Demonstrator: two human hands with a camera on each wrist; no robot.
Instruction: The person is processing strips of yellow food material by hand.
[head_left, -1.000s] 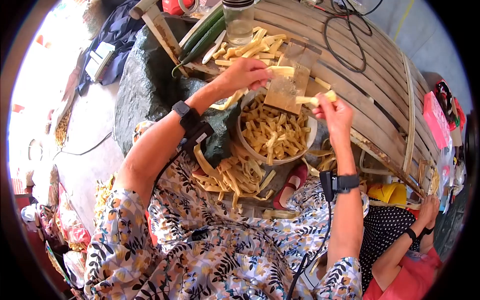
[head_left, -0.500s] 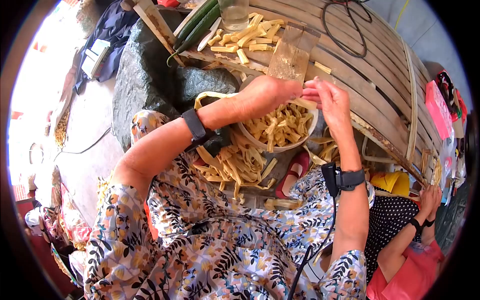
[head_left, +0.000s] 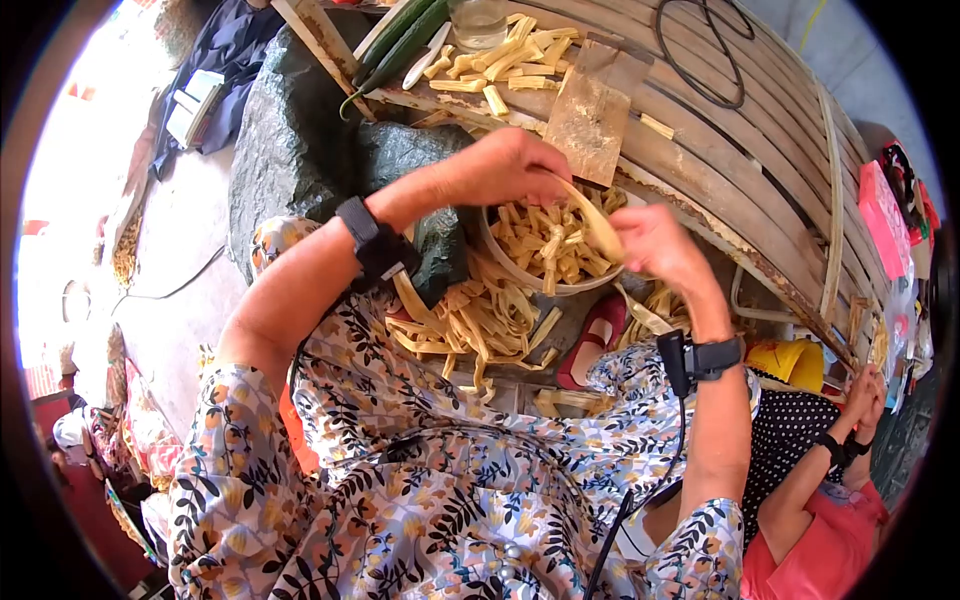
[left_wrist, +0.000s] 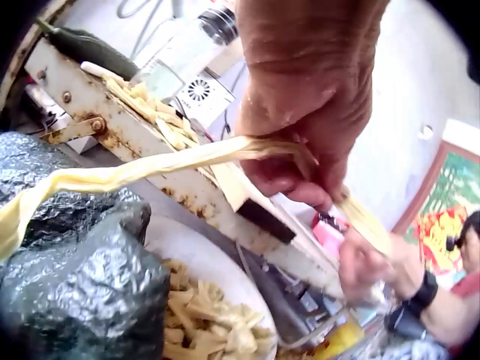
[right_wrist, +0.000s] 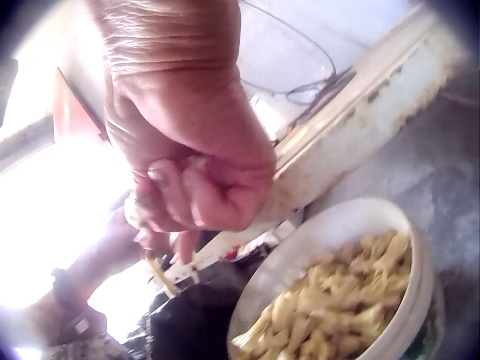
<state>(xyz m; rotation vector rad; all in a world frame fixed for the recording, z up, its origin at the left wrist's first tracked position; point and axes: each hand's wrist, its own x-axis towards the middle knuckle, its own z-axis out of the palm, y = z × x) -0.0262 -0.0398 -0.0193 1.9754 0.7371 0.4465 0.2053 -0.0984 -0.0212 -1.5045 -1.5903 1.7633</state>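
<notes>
In the head view my left hand (head_left: 505,168) pinches a long, pale yellow strip (head_left: 592,218) just above a white bucket (right_wrist: 427,300). The strip slants down toward my right hand (head_left: 660,240), which is blurred. The left wrist view has the strip's tail (left_wrist: 142,166) trailing back past the wrist. My right fingers (right_wrist: 176,199) are curled in the right wrist view, a pale bit showing at their tips. Short, knotted yellow pieces (right_wrist: 322,300) fill much of the bucket.
A slatted wooden bench (head_left: 720,160) carries a small board (head_left: 597,110), cut yellow pieces (head_left: 515,60), cucumbers (head_left: 405,45), a white-handled knife (head_left: 427,55) and a jar (head_left: 478,25). Dark plastic (head_left: 290,150) lies left of the bucket, loose strips (head_left: 480,325) below. Another person's hands (head_left: 865,400) are at right.
Each hand held a pale piece over the board a second ago. Both hands came together over the bucket, then parted slightly, and a strip now stretches between them.
</notes>
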